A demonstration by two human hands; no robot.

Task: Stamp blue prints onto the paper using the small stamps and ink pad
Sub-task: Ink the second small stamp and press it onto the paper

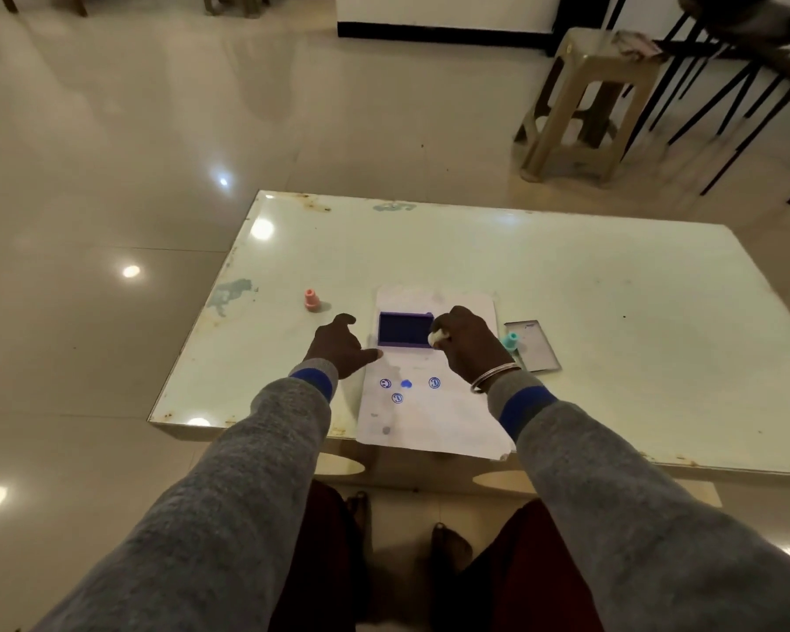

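Observation:
A white sheet of paper lies on the table's near edge with several blue prints in its middle. On the paper's far half sits the open blue ink pad. My right hand is shut on a small white stamp at the pad's right edge. My left hand rests open on the table just left of the pad, thumb touching the paper's edge. A pink stamp stands upright to the far left. A teal stamp lies right of my right hand.
The ink pad's clear lid lies on the pale glossy table beside the teal stamp. A beige plastic stool and dark chair legs stand on the tiled floor beyond the table. My knees are under the near edge.

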